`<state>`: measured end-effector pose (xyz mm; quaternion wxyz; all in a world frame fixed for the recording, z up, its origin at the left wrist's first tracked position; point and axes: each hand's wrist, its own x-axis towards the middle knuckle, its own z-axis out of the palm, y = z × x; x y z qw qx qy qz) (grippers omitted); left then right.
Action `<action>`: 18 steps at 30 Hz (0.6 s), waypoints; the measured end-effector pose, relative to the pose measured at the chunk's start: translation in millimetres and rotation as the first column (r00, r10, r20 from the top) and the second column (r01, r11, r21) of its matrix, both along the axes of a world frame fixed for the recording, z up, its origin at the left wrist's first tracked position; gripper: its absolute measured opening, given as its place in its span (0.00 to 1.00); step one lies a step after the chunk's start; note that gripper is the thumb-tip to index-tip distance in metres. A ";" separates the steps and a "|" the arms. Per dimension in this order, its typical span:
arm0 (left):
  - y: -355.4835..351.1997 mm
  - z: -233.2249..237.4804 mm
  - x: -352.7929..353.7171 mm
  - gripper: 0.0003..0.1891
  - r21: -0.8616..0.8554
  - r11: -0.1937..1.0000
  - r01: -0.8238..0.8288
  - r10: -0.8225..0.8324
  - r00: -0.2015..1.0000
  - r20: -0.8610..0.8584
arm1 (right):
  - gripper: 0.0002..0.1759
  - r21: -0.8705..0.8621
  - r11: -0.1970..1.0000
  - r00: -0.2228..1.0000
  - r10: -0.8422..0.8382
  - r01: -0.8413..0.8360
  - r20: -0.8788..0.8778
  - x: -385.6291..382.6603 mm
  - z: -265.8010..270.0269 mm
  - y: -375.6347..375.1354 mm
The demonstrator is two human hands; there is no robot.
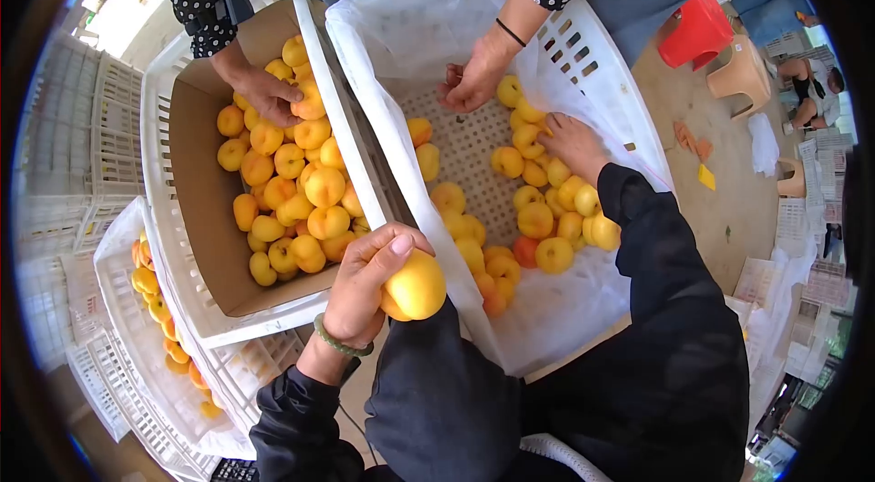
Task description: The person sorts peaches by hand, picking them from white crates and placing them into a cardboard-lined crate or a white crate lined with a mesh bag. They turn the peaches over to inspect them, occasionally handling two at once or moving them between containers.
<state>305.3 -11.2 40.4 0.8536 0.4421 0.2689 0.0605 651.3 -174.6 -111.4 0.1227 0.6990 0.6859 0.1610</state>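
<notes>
Clock face taken from the middle of my view. My left hand, at half past seven, grips a yellow fruit just below centre. Thumb lies over the top, fingers wrap its near side; a beaded green bracelet circles the wrist. A second fruit may sit behind its lower left edge; poor view there.

My right hand, at two o'clock, reaches into the liner-covered crate, back of the hand up, fingertips bent down at the loose fruit. Whether they pinch one I cannot tell. That fruit lies along the crate's right side and lower left, with perforated floor between.

Cardboard-lined crate at nine to ten o'clock, well filled with yellow-orange fruit. Co-worker opposite, dotted sleeves: one hand at ten o'clock, fingers on a fruit in that crate; other hand at twelve, over the liner-covered crate, fingers curled, black band at the wrist.

Lower crate at eight o'clock holds more fruit. Red stool at two, on the floor.
</notes>
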 end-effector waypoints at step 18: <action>-6.4 23.8 0.6 0.14 0.081 0.994 0.073 -0.082 0.990 0.111 | 0.34 -0.310 0.948 -0.809 -0.128 0.070 -0.574 -117.8 189.4 24.7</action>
